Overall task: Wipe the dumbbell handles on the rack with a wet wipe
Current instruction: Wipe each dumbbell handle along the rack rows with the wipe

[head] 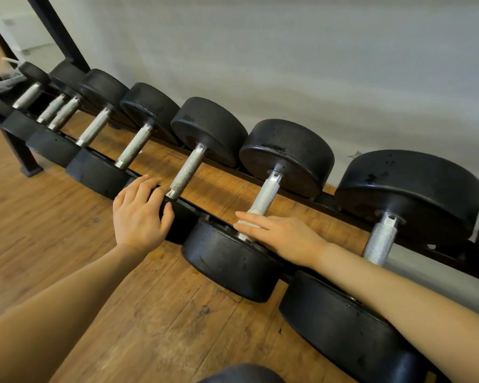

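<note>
A row of black dumbbells with knurled steel handles lies across a low black rack. My right hand is wrapped over the near end of one handle, second from the right, with a white wet wipe between fingers and steel. The index finger lies straight along the wipe. One dumbbell to the left, my left hand rests on the near black head, its fingers draped loosely over it. That dumbbell's handle is bare.
Several smaller dumbbells continue to the far left, and a larger one sits to the right. A grey wall backs the rack. Wood floor lies in front, with a black rack leg at the left.
</note>
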A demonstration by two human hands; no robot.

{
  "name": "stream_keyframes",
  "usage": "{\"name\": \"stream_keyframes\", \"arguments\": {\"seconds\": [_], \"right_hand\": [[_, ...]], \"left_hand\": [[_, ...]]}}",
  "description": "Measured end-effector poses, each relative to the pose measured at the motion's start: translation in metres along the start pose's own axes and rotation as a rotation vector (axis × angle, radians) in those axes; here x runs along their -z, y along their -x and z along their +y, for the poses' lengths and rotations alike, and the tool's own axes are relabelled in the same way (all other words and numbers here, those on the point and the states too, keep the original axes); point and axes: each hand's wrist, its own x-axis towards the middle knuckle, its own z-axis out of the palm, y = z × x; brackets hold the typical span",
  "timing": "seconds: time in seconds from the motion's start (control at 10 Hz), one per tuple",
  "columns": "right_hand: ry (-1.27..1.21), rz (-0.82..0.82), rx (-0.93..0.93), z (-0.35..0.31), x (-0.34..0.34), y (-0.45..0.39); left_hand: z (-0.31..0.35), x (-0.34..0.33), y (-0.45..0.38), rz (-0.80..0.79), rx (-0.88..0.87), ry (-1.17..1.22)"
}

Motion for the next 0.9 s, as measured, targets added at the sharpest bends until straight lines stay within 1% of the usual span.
{"name": "stream_keyframes", "arguments": {"seconds": [0.1,0.2,0.3,0.4,0.5,0.6,0.7,0.8,0.9], "right_hand": [[0.035,-0.019,-0.004,0.004,0.006,0.000],[0.030,0.044,-0.058,0.009,0.010,0.001],[0.032,0.055,-0.056,0.007,0.008,0.002],[0.063,0.018,0.003,0.001,0.003,0.000],[0.067,-0.001,0.019,0.001,-0.001,0.000],[0.028,0.079,-0.032,0.007,0.001,0.001],[0.004,0.227,-0.225,0.014,0.006,0.000],[0.007,0.204,-0.269,0.011,0.002,-0.002],[0.012,0.117,-0.127,0.007,-0.002,-0.001]], "left_hand": [[-0.001,0.000,0.000,0.014,-0.009,0.002],[-0.001,0.000,-0.001,0.021,-0.015,0.005],[0.000,0.000,0.000,0.013,-0.010,0.004],[-0.001,0.000,0.000,0.010,-0.013,0.004],[0.000,0.000,0.000,0.013,-0.011,0.003],[0.000,0.001,0.000,0.014,-0.010,0.003],[0.000,0.001,0.000,0.009,-0.007,0.003],[0.000,0.000,0.000,0.006,-0.007,-0.002],[-0.001,0.000,0.000,0.005,-0.008,-0.005]]}}
